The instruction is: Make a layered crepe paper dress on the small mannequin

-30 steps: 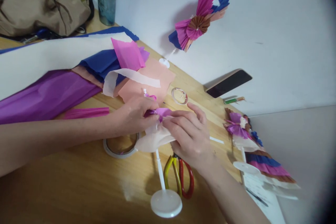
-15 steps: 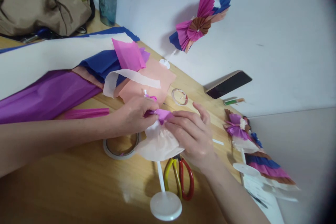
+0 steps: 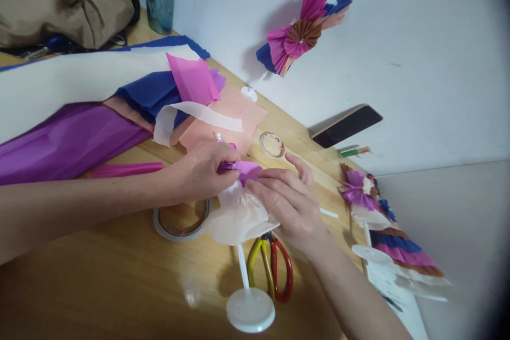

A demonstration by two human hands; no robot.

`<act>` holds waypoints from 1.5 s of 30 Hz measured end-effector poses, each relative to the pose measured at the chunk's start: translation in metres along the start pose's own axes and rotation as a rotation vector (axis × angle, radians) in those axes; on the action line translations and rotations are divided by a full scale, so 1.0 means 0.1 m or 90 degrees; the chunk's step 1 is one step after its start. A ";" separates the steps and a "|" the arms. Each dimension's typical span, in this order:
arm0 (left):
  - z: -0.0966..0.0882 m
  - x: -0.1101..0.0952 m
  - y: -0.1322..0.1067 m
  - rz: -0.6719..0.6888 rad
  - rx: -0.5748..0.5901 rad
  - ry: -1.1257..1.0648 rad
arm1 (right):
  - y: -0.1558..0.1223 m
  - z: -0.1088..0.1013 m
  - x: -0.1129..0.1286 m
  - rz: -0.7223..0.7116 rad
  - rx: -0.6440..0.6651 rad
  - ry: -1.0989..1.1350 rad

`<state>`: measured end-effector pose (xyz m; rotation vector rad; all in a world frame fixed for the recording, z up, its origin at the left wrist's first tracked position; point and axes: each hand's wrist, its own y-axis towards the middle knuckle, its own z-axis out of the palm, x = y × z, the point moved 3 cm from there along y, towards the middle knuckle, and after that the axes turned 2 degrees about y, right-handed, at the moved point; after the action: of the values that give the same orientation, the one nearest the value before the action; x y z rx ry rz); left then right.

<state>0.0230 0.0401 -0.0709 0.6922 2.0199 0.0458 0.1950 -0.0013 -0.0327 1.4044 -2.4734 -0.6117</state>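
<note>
Two grips pinched on purple paper (image 3: 247, 169): left hand (image 3: 203, 172), right hand (image 3: 289, 207); scissors (image 3: 274, 271) near.

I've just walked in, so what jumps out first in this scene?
Two hands meet at mid-table: the left hand pinches a purple paper tuft atop a white paper skirt on a white stand, with the right hand laid against it. Behind them, bright tissue sheets in purple, blue and pink spread over the wooden table. A pink-and-blue paper fan ornament stands out against the white wall.
</note>
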 end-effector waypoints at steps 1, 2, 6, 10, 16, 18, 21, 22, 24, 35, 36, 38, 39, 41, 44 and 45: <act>0.00 0.00 0.00 0.010 -0.003 0.003 | 0.02 0.01 -0.01 0.003 0.007 -0.003; 0.00 -0.01 -0.01 0.023 -0.008 0.007 | 0.04 0.02 -0.03 0.005 0.013 -0.012; -0.01 -0.07 -0.04 0.089 -0.035 0.053 | 0.10 0.08 -0.08 0.008 0.027 -0.044; 0.00 -0.08 -0.06 0.117 -0.065 0.118 | 0.11 0.08 -0.08 0.001 0.020 -0.044; -0.01 -0.06 -0.05 0.115 -0.107 0.167 | 0.12 0.04 -0.05 -0.017 0.040 0.016; -0.01 -0.07 -0.05 0.114 -0.107 0.170 | 0.13 0.05 -0.05 -0.017 0.042 0.027; 0.00 -0.10 -0.06 0.111 -0.091 0.172 | 0.15 0.08 -0.07 -0.006 0.039 -0.006; 0.00 -0.11 -0.06 0.112 -0.090 0.175 | 0.15 0.09 -0.08 -0.002 0.035 -0.024; 0.01 -0.13 -0.07 0.118 -0.086 0.179 | 0.15 0.10 -0.09 0.009 0.024 -0.054; 0.02 -0.13 -0.07 0.129 -0.095 0.174 | 0.14 0.13 -0.12 0.030 0.054 -0.044; 0.02 -0.13 -0.08 0.128 -0.096 0.176 | 0.14 0.14 -0.13 0.033 0.051 -0.043; 0.02 -0.14 -0.08 0.134 -0.101 0.178 | 0.13 0.14 -0.13 0.032 0.040 -0.039; 0.02 -0.14 -0.09 0.139 -0.106 0.180 | 0.13 0.14 -0.14 0.034 0.032 -0.040; 0.02 -0.14 -0.09 0.154 -0.114 0.184 | 0.14 0.14 -0.14 0.042 0.021 -0.052; 0.02 -0.12 -0.09 0.161 -0.117 0.191 | 0.16 0.13 -0.14 0.061 0.041 -0.070; 0.03 -0.12 -0.09 0.161 -0.118 0.190 | 0.17 0.13 -0.14 0.057 0.054 -0.071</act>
<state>0.0253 0.0261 -0.0659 0.8566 2.1630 0.5043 0.1841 0.0211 -0.0363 1.3127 -2.6622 -0.5878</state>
